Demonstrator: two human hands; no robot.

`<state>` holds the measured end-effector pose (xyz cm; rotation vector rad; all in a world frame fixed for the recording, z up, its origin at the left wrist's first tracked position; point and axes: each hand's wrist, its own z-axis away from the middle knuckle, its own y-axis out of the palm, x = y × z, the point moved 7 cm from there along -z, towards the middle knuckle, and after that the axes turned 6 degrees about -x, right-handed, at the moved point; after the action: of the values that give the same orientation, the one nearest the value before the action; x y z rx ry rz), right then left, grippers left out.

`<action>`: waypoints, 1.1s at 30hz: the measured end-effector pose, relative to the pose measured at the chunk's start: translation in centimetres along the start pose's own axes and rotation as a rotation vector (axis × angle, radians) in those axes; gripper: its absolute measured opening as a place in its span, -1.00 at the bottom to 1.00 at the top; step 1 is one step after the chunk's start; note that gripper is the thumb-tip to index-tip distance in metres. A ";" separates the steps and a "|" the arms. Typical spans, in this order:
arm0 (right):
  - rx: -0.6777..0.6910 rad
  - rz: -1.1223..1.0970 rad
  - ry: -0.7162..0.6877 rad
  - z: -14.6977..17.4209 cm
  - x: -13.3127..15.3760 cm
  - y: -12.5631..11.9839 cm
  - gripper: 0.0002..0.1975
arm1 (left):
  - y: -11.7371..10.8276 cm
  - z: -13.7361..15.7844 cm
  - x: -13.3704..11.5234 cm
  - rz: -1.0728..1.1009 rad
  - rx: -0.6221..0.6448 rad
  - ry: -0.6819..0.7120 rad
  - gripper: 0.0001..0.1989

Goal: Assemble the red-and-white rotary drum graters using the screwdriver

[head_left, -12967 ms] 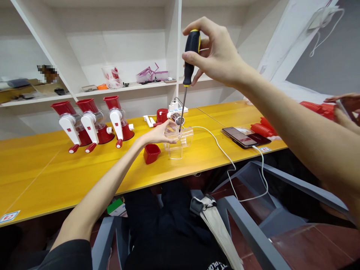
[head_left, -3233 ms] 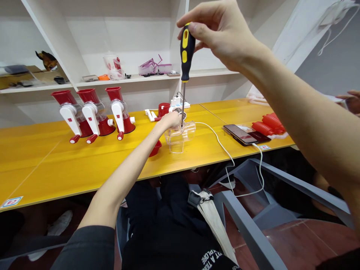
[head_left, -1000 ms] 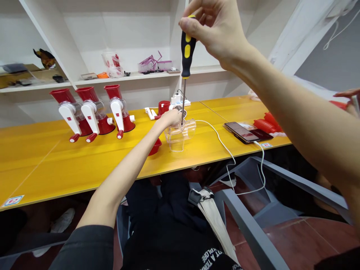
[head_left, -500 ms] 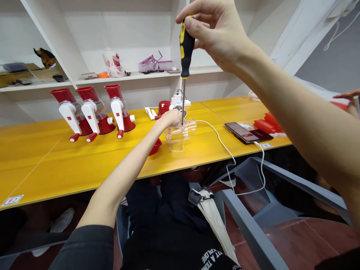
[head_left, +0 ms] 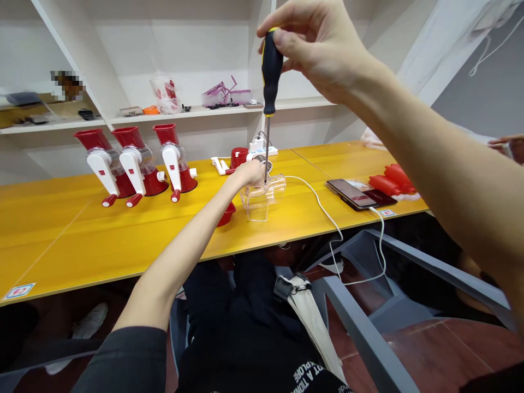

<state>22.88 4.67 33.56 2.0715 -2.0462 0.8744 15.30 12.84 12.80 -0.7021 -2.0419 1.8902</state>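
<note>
My right hand (head_left: 309, 41) is closed around the top of a black and yellow screwdriver (head_left: 272, 73), held upright. Its shaft points straight down, with the tip at a clear plastic housing (head_left: 257, 207) on the yellow table. My left hand (head_left: 250, 172) grips the upper part of that housing from the left; its fingertips are partly hidden behind the plastic. A red hopper piece (head_left: 226, 214) lies just left of the housing, partly behind my left forearm. Beyond my left hand are a red base (head_left: 239, 157) and a white crank handle (head_left: 220, 165).
Three assembled red and white rotary graters (head_left: 176, 164) stand at the left. A phone (head_left: 351, 194) on a white cable (head_left: 317, 199) and red ribbed parts (head_left: 391, 180) lie at the right. A power strip (head_left: 262, 147) sits behind; another person's hand (head_left: 510, 146) shows at the right edge.
The screwdriver handle has turned in my right hand, its yellow patches now facing away. My left hand and the clear housing stay in place. The other person's hand at the right has shifted slightly.
</note>
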 end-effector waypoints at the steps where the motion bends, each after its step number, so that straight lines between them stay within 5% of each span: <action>1: -0.044 0.043 -0.021 -0.1 -0.1 -0.1 -0.85 | -0.1 0.0 0.0 -0.014 -0.005 0.001 -0.59; 7: -0.141 0.160 -0.125 0.1 0.6 0.0 -0.90 | -0.3 0.2 -0.4 -0.108 -0.018 0.040 -0.59; 13: 0.034 -0.052 0.097 0.4 0.4 -0.1 -0.81 | 0.3 -0.5 -0.2 -0.156 -0.023 0.067 -0.59; 17: 0.027 -0.089 0.078 0.3 -0.2 -0.4 -0.70 | 0.5 -0.8 0.1 -0.166 -0.022 0.071 -0.61; 20: -0.055 -0.027 0.021 0.1 -0.2 -0.4 -0.60 | 0.5 -0.9 0.0 -0.166 -0.025 0.082 -0.62; 27: -0.183 0.226 -0.123 0.1 0.5 -0.2 -0.90 | 0.5 -0.9 -0.2 -0.171 -0.025 0.095 -0.62; 33: -0.224 0.383 -0.117 0.5 0.5 -0.5 -0.87 | 0.5 -0.9 0.0 -0.154 -0.024 0.078 -0.58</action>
<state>23.49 4.06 33.55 1.6824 -2.5212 0.5391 15.85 13.59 12.42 -0.5961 -2.0118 1.7284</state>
